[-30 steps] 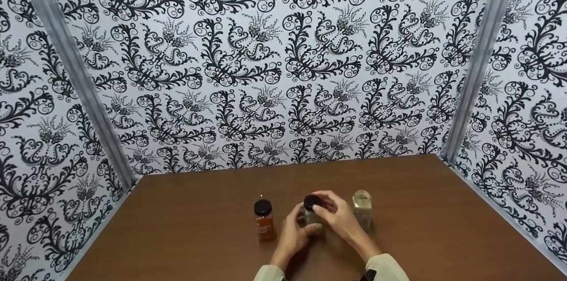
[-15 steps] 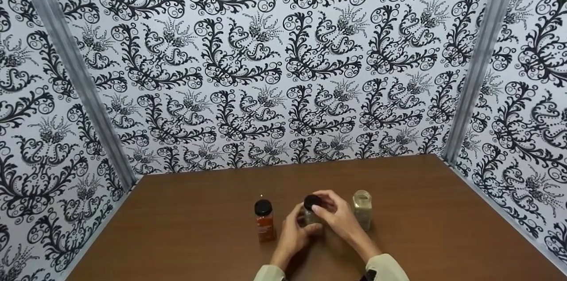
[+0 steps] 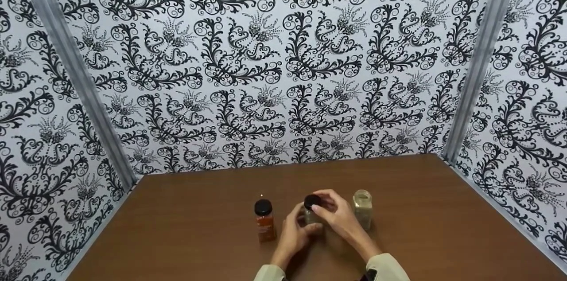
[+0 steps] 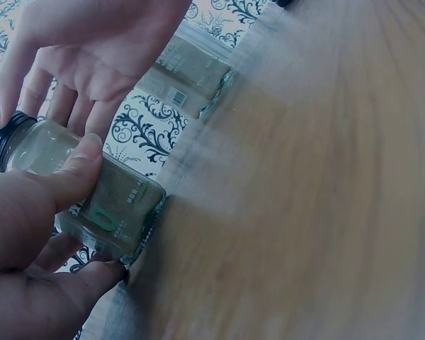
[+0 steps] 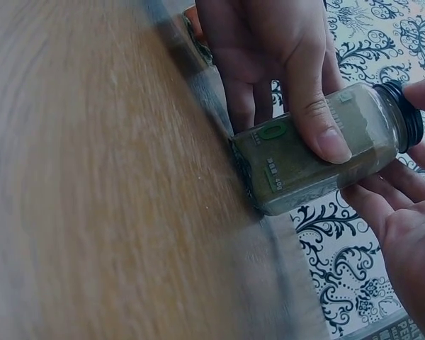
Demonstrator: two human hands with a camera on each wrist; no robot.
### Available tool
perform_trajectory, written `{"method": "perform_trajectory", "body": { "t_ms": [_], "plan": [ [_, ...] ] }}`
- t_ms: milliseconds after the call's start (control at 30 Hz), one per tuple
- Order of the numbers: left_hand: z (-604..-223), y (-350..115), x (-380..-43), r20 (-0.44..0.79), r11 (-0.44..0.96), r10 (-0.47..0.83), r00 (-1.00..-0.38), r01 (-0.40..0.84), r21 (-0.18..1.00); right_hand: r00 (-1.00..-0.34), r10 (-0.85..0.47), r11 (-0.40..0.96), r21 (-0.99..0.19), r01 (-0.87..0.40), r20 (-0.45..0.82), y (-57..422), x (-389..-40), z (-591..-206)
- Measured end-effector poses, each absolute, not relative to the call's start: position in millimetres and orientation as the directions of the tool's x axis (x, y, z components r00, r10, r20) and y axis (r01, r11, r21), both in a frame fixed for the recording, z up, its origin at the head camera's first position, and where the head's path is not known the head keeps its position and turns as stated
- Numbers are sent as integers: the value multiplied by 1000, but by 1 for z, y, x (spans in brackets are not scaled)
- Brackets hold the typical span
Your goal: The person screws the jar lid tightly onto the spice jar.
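A clear glass spice jar (image 3: 312,217) filled with greenish-brown powder stands upright between my two hands, its base at the tabletop. My left hand (image 3: 293,234) grips the jar's body, the thumb laid across its front in the right wrist view. On top is a black screw lid (image 5: 402,117), pinched at the rim by the thumb and fingers of my right hand (image 3: 340,216). Just right of that hand stands a second spice jar (image 3: 363,212) of pale powder, its glass mouth uncovered. To the left of my left hand is a third jar (image 3: 265,228), orange-red inside and capped in black.
The brown wooden table (image 3: 195,219) spreads out around the jars. Walls (image 3: 248,72) papered in a black-and-white scroll pattern enclose it at the back and on both sides, with grey strips (image 3: 476,59) down the corners.
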State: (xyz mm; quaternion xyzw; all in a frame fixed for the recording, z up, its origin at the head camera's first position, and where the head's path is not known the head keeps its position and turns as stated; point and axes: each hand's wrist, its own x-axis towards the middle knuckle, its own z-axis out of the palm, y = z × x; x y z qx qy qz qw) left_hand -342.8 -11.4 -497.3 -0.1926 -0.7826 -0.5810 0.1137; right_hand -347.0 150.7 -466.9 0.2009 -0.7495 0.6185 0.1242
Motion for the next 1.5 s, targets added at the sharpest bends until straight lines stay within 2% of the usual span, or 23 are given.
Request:
{"method": "perform_trajectory", "body": {
  "t_ms": [733, 967, 1500],
  "plan": [
    [-496, -11, -344, 384, 251, 165, -908, 415, 874, -863, -152, 187, -843, -504, 482, 151, -347, -467],
    [-497, -11, -344, 384, 240, 166, -908, 415, 878, -884, -147, 184, -866, -465, 444, 152, -350, -469],
    [-497, -11, -343, 378, 263, 159, -912, 409, 874, -879, -166, 168, -865, -473, 448, 151, -349, -470]
  ]
}}
